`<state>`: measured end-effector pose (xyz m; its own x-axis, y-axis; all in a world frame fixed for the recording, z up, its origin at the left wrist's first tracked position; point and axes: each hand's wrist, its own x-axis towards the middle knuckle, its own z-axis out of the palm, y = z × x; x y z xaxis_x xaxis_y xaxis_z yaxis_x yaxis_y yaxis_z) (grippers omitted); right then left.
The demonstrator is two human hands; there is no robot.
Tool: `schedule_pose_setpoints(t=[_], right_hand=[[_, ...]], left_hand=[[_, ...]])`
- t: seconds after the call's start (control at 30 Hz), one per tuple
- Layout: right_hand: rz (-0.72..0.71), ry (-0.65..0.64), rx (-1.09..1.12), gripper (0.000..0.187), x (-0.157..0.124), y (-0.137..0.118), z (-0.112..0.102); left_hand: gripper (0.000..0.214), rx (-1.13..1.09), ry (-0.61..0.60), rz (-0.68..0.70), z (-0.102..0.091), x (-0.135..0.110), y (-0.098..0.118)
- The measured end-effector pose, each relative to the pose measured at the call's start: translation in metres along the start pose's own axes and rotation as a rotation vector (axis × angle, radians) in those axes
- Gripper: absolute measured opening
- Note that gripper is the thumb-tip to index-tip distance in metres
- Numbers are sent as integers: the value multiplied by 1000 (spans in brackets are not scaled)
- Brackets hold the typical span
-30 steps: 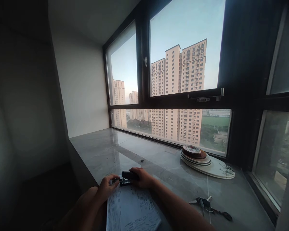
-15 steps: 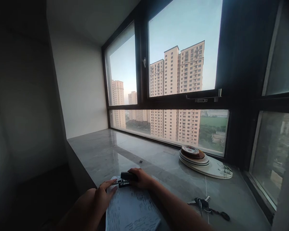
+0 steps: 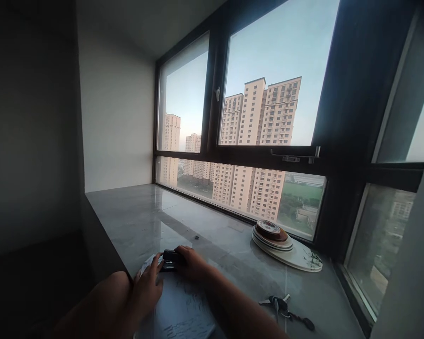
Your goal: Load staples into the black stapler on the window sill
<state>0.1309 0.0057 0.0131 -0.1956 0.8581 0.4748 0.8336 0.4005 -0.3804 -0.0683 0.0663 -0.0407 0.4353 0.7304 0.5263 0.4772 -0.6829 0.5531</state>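
Note:
A black stapler (image 3: 170, 255) lies over the top end of some sheets of paper (image 3: 183, 310) covered with handwriting or print. My right hand (image 3: 191, 263) is wrapped round the rear of the stapler from the right. From the left, my left hand (image 3: 149, 285) has its fingertips against the stapler's front end, with the thumb lower over the paper. A gap with shiny metal shows between the stapler's upper and lower parts. Whether a staple strip is there I cannot tell.
On the grey stone sill (image 3: 134, 216), a stack of plates and trays (image 3: 272, 235) stands by the window. A bunch of keys (image 3: 281, 305) lies at the right. A small dark piece (image 3: 197, 238) lies beyond my hands. The sill's edge drops off at the left.
The view has turned, so things sit further left. My left fingers have moved up against the stapler's front, where a metal part stuck out before. My right hand keeps its grip.

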Motion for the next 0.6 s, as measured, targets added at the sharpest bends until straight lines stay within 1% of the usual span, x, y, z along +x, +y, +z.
schedule_pose_setpoints(t=[0.07,0.13,0.17,0.23,0.3,0.33,0.4,0.47,0.53,0.6], right_hand=[[8,-2,13,33,0,-1,2],[7,-6,43,32,0,0,1],[9,-15,62,32,-1,0,-1],[33,-58,106,31,-2,4,-9],[84,-135,148,28,-7,10,-23],[111,-182,173,27,-12,15,-32],[158,-266,232,28,-26,27,-51],[210,-351,329,37,-43,42,-67],[317,-332,462,51,-59,59,-78],[426,-174,518,66,-69,74,-80]], left_hand=[[65,-83,-21,7,-4,-1,-2],[51,-222,-29,-9,-12,0,-5],[42,-290,-16,-35,-16,1,-8],[26,-387,56,-112,-24,6,-14],[20,-415,157,-173,-29,9,-18],[19,-421,188,-172,-31,9,-19],[21,-416,205,-142,-33,3,-18],[21,-371,197,-136,-39,-7,-14],[19,-309,202,-167,-49,-20,-10],[17,-271,224,-190,-62,-31,-10]])
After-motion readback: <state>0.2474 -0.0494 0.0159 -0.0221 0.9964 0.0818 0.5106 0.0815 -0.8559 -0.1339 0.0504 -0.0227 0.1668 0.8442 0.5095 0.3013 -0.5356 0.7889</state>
